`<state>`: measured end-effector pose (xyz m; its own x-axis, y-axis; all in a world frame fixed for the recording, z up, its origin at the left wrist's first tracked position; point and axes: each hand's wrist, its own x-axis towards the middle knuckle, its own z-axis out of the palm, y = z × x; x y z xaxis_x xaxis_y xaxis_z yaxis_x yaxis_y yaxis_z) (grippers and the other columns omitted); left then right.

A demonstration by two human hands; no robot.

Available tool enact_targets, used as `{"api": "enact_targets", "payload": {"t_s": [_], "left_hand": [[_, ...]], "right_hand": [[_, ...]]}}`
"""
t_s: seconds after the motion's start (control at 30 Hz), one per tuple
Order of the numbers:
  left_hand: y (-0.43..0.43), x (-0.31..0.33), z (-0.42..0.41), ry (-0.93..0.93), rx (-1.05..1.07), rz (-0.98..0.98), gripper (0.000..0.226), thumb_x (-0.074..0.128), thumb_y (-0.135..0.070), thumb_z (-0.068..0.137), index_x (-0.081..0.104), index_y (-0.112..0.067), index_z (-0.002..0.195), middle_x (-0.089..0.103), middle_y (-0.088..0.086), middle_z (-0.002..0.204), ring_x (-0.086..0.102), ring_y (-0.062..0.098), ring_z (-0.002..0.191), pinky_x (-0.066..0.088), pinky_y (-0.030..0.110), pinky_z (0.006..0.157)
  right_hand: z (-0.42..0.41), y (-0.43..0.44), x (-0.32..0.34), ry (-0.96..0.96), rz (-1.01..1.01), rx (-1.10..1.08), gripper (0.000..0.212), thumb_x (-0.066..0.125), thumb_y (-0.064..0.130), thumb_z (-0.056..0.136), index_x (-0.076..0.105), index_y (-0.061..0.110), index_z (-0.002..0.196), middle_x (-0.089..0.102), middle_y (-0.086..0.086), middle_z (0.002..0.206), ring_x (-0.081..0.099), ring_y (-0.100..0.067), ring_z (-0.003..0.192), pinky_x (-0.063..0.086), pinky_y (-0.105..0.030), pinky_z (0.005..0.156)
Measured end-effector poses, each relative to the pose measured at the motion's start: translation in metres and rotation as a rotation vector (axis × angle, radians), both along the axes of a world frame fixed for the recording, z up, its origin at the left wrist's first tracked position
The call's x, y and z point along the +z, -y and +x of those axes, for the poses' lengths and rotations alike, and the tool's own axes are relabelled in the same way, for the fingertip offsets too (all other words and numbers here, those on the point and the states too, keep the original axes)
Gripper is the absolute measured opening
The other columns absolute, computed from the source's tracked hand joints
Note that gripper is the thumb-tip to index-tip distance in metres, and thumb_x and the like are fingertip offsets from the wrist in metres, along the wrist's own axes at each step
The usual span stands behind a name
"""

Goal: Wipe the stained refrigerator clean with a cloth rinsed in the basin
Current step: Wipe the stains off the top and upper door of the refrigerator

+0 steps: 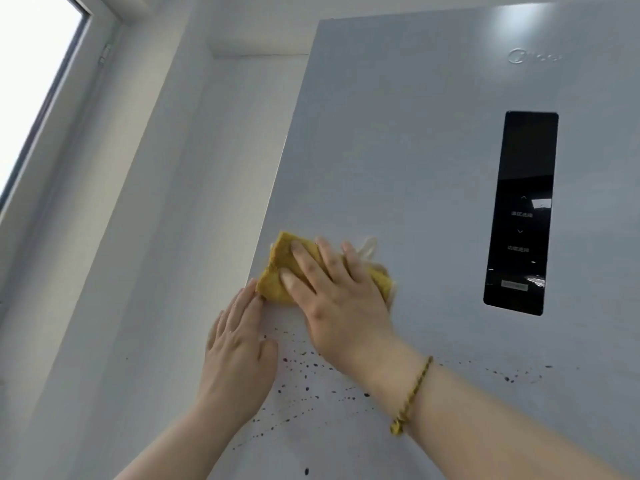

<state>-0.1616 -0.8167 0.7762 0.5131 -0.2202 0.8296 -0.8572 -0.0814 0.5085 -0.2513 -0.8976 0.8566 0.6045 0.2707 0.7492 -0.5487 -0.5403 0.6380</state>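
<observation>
We note the pale grey refrigerator door [415, 161] filling the right and centre of the view. Its left edge runs down and to the left. To the left of it stand a white wall [166, 237] and, at the far left, a bright window [31, 81].

A tall black control panel [521, 213] sits upright on the right part of the door, with faint symbols on it.

Our right hand [332, 292] lies flat on the yellow cloth [277, 271]. Its fingers are straight and spread, point up and to the left, and press the cloth against the door without curling round it.

Our left hand [239, 355] lies flat across the door's left edge, fingers straight and close together, gripping nothing. Its fingertips reach the cloth's lower left corner; we cannot tell whether they touch it.

The cloth is folded and sits on the door near the left edge, above the stains and left of the control panel. Its long axis runs roughly left to right across the door, and the right end sits slightly lower. A pale loop shows at its upper right.

Dark stain specks [311, 386] scatter over the door below the cloth, from beside the left hand to well right of the right wrist.

A braided yellow bracelet [414, 393] circles the right wrist.

A faint logo [533, 57] marks the door's upper right.
</observation>
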Motion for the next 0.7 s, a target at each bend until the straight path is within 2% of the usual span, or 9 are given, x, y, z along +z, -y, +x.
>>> {"api": "enact_targets", "payload": {"t_s": [0.07, 0.13, 0.23, 0.33, 0.37, 0.43, 0.5, 0.6, 0.7], "left_hand": [[-0.005, -0.003, 0.009, 0.028, -0.058, -0.002, 0.077, 0.024, -0.023, 0.065, 0.017, -0.026, 0.142, 0.003, -0.030, 0.140, 0.005, -0.008, 0.131, 0.000, 0.010, 0.105], [-0.009, -0.002, 0.015, 0.030, -0.098, 0.003, 0.077, 0.024, -0.022, 0.065, 0.019, -0.029, 0.141, 0.002, -0.036, 0.130, 0.006, -0.012, 0.125, 0.001, 0.009, 0.104], [-0.016, 0.002, 0.016, -0.010, -0.128, 0.004, 0.078, 0.024, -0.022, 0.063, 0.021, -0.031, 0.141, 0.007, -0.033, 0.131, 0.009, -0.013, 0.123, 0.004, 0.011, 0.105], [-0.017, 0.000, 0.017, -0.006, -0.133, 0.042, 0.078, 0.023, -0.023, 0.063, 0.018, -0.033, 0.141, 0.001, -0.038, 0.129, 0.005, -0.014, 0.123, 0.003, 0.011, 0.105], [-0.016, -0.002, 0.017, -0.001, -0.129, 0.047, 0.078, 0.023, -0.023, 0.064, 0.018, -0.033, 0.141, -0.001, -0.039, 0.127, 0.004, -0.015, 0.123, 0.002, 0.010, 0.104], [-0.015, -0.004, 0.019, 0.002, -0.122, 0.037, 0.078, 0.024, -0.024, 0.064, 0.020, -0.031, 0.141, -0.003, -0.041, 0.124, 0.004, -0.014, 0.123, 0.001, 0.009, 0.103], [-0.015, -0.003, 0.020, 0.005, -0.112, 0.031, 0.078, 0.024, -0.024, 0.064, 0.021, -0.030, 0.141, -0.002, -0.038, 0.127, 0.004, -0.014, 0.124, 0.001, 0.010, 0.104], [-0.015, -0.002, 0.020, 0.020, -0.079, 0.043, 0.077, 0.023, -0.026, 0.065, 0.020, -0.030, 0.141, -0.001, -0.033, 0.133, 0.004, -0.009, 0.130, 0.001, 0.012, 0.105], [-0.017, 0.001, 0.016, 0.005, -0.071, 0.069, 0.073, 0.025, -0.029, 0.069, 0.021, -0.029, 0.142, 0.004, -0.027, 0.141, 0.005, 0.004, 0.139, 0.004, 0.018, 0.109]], "right_hand": [[-0.010, 0.006, -0.009, -0.060, -0.074, 0.047, 0.048, 0.033, 0.022, 0.076, 0.067, 0.017, 0.109, 0.060, -0.010, 0.124, 0.042, -0.034, 0.117, 0.023, -0.048, 0.101], [-0.018, 0.012, 0.005, -0.093, -0.146, 0.069, 0.046, 0.035, 0.024, 0.075, 0.069, 0.019, 0.105, 0.064, -0.009, 0.120, 0.054, -0.035, 0.113, 0.024, -0.048, 0.098], [-0.028, 0.016, 0.044, 0.114, -0.131, 0.024, 0.046, 0.035, 0.025, 0.073, 0.072, 0.018, 0.100, 0.068, -0.010, 0.110, 0.065, -0.035, 0.099, 0.032, -0.046, 0.096], [-0.037, 0.015, 0.052, 0.320, 0.012, 0.037, 0.046, 0.035, 0.024, 0.079, 0.066, 0.011, 0.110, 0.061, -0.016, 0.121, 0.059, -0.041, 0.107, 0.020, -0.045, 0.097], [-0.035, 0.017, 0.043, 0.335, -0.014, 0.049, 0.046, 0.035, 0.024, 0.079, 0.065, 0.011, 0.112, 0.060, -0.017, 0.123, 0.057, -0.041, 0.109, 0.020, -0.045, 0.097], [-0.032, 0.018, 0.015, 0.236, -0.100, 0.078, 0.046, 0.036, 0.024, 0.077, 0.065, 0.013, 0.112, 0.059, -0.016, 0.124, 0.051, -0.039, 0.114, 0.022, -0.046, 0.098], [-0.030, 0.021, -0.015, 0.045, -0.178, 0.107, 0.045, 0.039, 0.024, 0.077, 0.062, 0.016, 0.115, 0.058, -0.012, 0.126, 0.041, -0.035, 0.117, 0.024, -0.047, 0.100], [-0.038, 0.030, -0.034, -0.159, -0.294, 0.123, 0.041, 0.043, 0.024, 0.080, 0.055, 0.021, 0.119, 0.056, -0.007, 0.130, 0.039, -0.030, 0.120, 0.026, -0.048, 0.102], [-0.051, 0.038, -0.007, -0.135, -0.326, 0.125, 0.038, 0.045, 0.025, 0.082, 0.062, 0.021, 0.116, 0.058, -0.007, 0.128, 0.039, -0.029, 0.119, 0.026, -0.049, 0.102]]}}
